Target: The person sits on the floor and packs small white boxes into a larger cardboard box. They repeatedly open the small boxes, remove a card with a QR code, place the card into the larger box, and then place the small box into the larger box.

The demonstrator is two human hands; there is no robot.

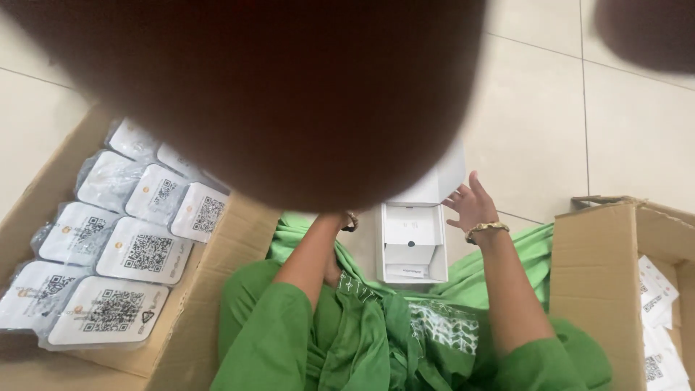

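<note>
Between the two forearms, resting on the lap of the green garment (376, 333), sits an open white box (411, 246) with its lid (434, 185) tipped up and away from the person. The right hand (472, 206) is at the lid's right edge, fingers spread and lightly curled against it, so the lid seems to be propped open by that touch rather than pinched; a gold bracelet (486, 229) rings the wrist just behind. The left hand (346, 217) is almost wholly hidden by a large dark blur (289, 94) close to the lens, and only the wrist beside the box's left wall shows, so I cannot tell whether that hand is spread or closed, or whether it touches the box at all. The box lies lengthwise between the hands, probably so that both can reach its walls and the white inner tray (410, 235) faces up.

Well to the left of the left arm, a cardboard carton (217, 289) holds flat white cards in clear sleeves (145, 250), laid in overlapping rows, each showing a square black code. To the right of the right arm stands a second carton (601, 275), with more white printed pieces (655, 289) inside. Both cartons stand on a pale tiled floor (536, 130), flanking the person within arm's reach.
</note>
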